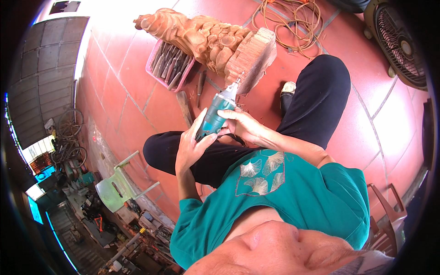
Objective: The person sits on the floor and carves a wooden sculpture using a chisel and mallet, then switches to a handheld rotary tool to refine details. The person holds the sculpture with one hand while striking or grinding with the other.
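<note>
I hold a teal and grey rotary power tool (pixel 219 111) in both hands. My left hand (pixel 191 145) wraps its rear body from below. My right hand (pixel 241 124) grips it from the right side. The tool's thin bit touches the lower edge of a large carved wooden sculpture (pixel 211 43) lying on the red tiled floor (pixel 123 98). My legs in black trousers are folded beneath the tool.
A pink tray (pixel 151 68) of several carving chisels sits left of the sculpture. Loose chisels (pixel 200 85) and a wood strip (pixel 185 107) lie on the tiles. An orange cord (pixel 293 23) is coiled behind; a floor fan (pixel 401 43) stands at right. Green plastic chair (pixel 117 185) at left.
</note>
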A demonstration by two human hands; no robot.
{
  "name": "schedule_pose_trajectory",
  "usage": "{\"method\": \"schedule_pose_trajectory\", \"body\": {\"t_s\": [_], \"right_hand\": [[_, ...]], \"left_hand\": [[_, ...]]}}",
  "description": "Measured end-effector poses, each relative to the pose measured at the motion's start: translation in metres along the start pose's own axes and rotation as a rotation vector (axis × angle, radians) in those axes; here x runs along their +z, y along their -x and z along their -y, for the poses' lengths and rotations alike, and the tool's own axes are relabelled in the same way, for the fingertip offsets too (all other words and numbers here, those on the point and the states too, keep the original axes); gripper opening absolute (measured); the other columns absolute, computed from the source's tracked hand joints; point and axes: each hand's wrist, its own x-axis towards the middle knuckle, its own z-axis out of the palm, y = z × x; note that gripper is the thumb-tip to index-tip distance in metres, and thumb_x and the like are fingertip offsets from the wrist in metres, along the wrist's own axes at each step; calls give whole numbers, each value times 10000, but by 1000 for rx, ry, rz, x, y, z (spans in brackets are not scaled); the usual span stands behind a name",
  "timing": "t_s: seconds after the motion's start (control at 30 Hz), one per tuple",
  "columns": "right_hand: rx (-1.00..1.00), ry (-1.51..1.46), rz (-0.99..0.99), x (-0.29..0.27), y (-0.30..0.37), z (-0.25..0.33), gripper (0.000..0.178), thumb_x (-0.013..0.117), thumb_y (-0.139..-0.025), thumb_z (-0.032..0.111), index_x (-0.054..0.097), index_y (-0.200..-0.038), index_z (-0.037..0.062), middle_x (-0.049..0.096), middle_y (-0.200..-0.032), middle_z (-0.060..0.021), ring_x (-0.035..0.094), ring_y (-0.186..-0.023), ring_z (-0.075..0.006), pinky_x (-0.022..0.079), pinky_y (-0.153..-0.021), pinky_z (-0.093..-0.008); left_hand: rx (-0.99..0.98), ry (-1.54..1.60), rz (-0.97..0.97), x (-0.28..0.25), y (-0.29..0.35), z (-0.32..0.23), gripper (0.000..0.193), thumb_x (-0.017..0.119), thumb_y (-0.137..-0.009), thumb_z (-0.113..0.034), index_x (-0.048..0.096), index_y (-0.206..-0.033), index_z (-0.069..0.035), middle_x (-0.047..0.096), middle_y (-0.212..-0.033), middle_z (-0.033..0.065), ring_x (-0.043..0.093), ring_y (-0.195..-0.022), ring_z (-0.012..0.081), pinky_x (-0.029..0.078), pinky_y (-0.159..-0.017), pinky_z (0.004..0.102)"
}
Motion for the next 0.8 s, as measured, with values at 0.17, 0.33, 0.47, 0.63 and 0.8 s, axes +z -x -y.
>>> {"method": "schedule_pose_trajectory", "body": {"t_s": [0.17,0.33,0.47,0.63,0.8], "right_hand": [[-1,7,23,-4,-2,-2,404,711,-936,285,550,-1254,95,657,-1177,-90,664,-1072,-243,547,-942,-452],[1,15,9,-1,-1,0,404,704,-943,288,547,-1263,99,656,-1180,-90,665,-1073,-243,546,-943,-454],[2,10,6,-2,-2,-1,411,718,-934,286,546,-1256,98,660,-1173,-89,666,-1072,-250,546,-939,-460],[3,-1,17,-3,-3,-1,411,731,-923,280,549,-1241,94,663,-1167,-89,664,-1078,-253,545,-933,-467],[12,-3,0,-3,-2,-1,411,727,-926,278,550,-1247,91,663,-1172,-91,662,-1084,-254,546,-931,-469]], "left_hand": [[-27,27,12,0,0,0,660,679,-869,-148,452,-1456,53,639,-1293,180,632,-1159,221,472,-1011,356],[-44,27,16,-1,0,2,659,674,-871,-144,449,-1459,52,637,-1294,186,632,-1163,225,470,-1014,356],[-25,14,-1,0,1,1,673,691,-872,-163,446,-1466,36,657,-1236,190,648,-1107,220,485,-975,350],[43,-22,-12,0,0,5,685,714,-878,-171,442,-1480,10,696,-1122,197,679,-984,193,519,-896,336],[-10,18,1,0,0,3,672,690,-871,-156,446,-1465,40,648,-1254,191,639,-1120,220,480,-985,351]]}}
